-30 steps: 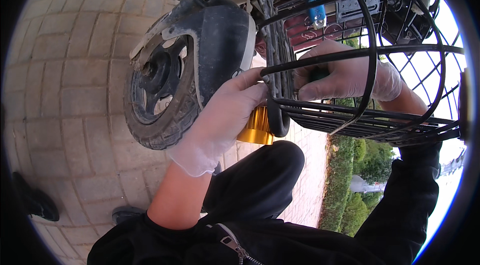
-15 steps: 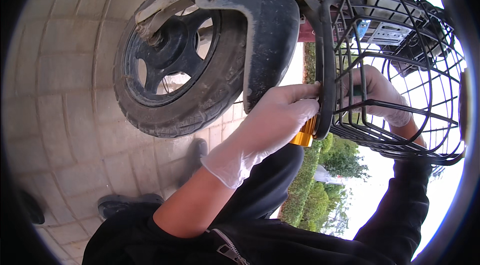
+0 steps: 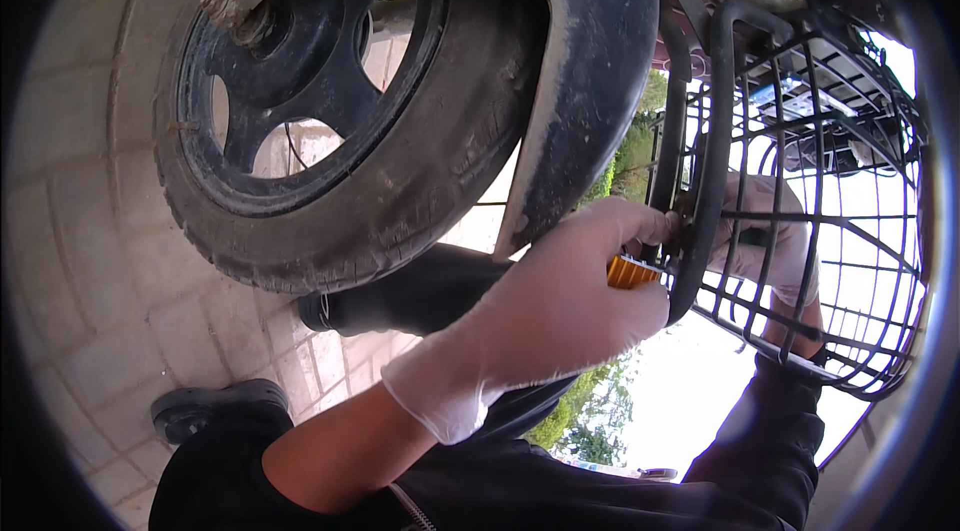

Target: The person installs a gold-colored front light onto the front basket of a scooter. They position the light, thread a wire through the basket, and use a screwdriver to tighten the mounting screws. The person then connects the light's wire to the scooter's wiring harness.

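Observation:
My left hand (image 3: 545, 306), in a thin whitish glove, is closed around a gold ribbed metal part (image 3: 632, 273) beside the black tube frame (image 3: 712, 161) of a wire basket (image 3: 848, 223). Its fingertips press near a small fitting at the tube; the fitting's details are hidden. On the other side of the tube, my gloved right hand (image 3: 785, 231) reaches in among the basket wires with curled fingers. Wires and tube cover those fingertips, so I cannot make out what they grip.
A dusty front wheel (image 3: 400, 181) with a black hub stands at the left, under a black mudguard (image 3: 590, 61). Paving bricks (image 3: 90, 261) lie below. A black shoe (image 3: 215, 409) rests on them. Greenery (image 3: 590, 411) shows behind my arms.
The view has moved closer, with wheel and basket larger. My left hand now wraps more around the gold part, and my right hand sits lower in the picture.

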### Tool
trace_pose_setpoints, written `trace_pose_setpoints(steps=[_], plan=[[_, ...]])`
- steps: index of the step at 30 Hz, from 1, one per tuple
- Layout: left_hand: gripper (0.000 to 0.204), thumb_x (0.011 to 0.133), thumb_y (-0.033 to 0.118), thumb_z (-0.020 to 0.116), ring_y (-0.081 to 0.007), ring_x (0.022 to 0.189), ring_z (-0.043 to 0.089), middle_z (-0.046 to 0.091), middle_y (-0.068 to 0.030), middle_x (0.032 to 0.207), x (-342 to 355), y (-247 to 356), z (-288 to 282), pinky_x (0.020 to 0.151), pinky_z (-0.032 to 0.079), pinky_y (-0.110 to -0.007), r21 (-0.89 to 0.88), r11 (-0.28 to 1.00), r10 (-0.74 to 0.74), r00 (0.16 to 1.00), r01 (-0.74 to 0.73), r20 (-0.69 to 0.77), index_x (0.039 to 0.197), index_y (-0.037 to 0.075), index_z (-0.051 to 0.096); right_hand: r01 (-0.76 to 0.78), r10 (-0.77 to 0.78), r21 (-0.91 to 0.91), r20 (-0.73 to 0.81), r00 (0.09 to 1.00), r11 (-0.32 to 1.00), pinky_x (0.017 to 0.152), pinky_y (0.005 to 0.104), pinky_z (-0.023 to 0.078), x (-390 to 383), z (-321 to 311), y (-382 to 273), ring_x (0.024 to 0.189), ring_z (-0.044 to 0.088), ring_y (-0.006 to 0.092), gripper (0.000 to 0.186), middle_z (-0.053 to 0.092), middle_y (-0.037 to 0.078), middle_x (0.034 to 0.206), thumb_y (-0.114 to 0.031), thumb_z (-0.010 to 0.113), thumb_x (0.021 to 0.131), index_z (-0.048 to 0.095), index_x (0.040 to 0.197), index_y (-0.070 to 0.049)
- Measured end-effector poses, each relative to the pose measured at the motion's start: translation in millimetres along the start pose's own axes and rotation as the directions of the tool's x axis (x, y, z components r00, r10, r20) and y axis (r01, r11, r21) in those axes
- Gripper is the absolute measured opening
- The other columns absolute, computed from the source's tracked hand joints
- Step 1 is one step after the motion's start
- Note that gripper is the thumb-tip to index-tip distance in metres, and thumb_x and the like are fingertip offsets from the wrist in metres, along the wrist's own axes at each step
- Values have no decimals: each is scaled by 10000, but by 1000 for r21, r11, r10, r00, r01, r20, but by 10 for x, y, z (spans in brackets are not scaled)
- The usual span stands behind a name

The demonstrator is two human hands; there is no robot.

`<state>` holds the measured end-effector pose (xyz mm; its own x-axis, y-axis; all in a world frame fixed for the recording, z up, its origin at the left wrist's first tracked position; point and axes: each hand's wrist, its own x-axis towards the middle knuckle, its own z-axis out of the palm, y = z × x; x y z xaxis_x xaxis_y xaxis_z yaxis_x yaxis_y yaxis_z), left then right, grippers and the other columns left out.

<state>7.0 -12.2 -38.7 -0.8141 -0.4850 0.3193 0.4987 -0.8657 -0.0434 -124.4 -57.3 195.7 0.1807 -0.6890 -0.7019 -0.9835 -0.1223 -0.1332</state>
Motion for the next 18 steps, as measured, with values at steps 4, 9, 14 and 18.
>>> trace_pose_setpoints(steps=[4,9,14,18], plan=[[415,872,-37,618,-129,919,660,558,-124,1202,12,-79,-26,713,556,-248,15,993,115,993,-115,21,1279,-70,542,-124,123,43,34,992,991,662,310,567,1,14,-29,757,717,193,231,723,55,862,-196,868,731,735,867,-65],[406,853,-5,634,-160,971,656,571,-136,1209,7,-134,-44,772,546,-271,66,990,123,992,-125,24,1248,-72,568,-151,147,181,33,989,972,707,319,596,-3,36,32,790,731,195,251,733,52,905,-202,887,710,751,887,-86],[363,827,9,642,-221,1071,629,580,-172,1205,33,-201,-67,900,509,-333,215,923,315,948,-318,49,1176,-84,606,-113,109,229,30,994,967,708,326,599,-5,35,55,827,731,210,252,730,90,940,-184,875,719,759,907,-62],[328,824,3,638,-241,1094,616,583,-182,1204,32,-231,-50,943,485,-354,208,918,338,940,-338,35,1138,-88,623,-155,147,296,49,988,942,715,338,588,16,33,14,844,734,265,205,727,163,947,-146,847,736,743,850,-11]])
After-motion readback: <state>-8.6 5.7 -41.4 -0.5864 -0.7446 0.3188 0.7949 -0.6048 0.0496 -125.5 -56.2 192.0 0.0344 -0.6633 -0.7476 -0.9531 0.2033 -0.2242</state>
